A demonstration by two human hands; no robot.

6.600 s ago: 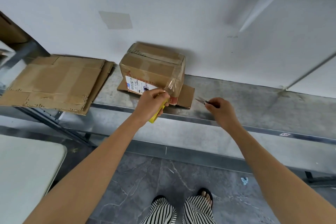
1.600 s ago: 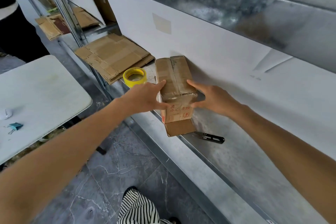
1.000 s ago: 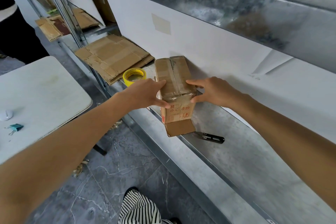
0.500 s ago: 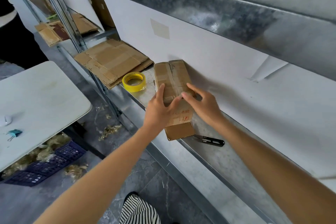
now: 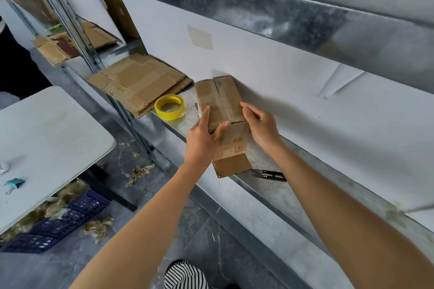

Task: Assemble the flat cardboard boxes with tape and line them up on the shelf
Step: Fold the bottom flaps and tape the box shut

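L hand (image 5: 202, 136) + R hand (image 5: 260, 124) w/ grip on taped box (image 5: 218, 96); front print partly behind L hand, illegible.

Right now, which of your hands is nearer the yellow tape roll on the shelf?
Left. The left hand grips the cardboard box on the side facing the yellow tape roll; the right hand touches the box's opposite side, with the box between it and the roll.

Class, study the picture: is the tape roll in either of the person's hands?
No: the tape roll lies on the shelf beside the box, while the left hand and right hand both touch the box.
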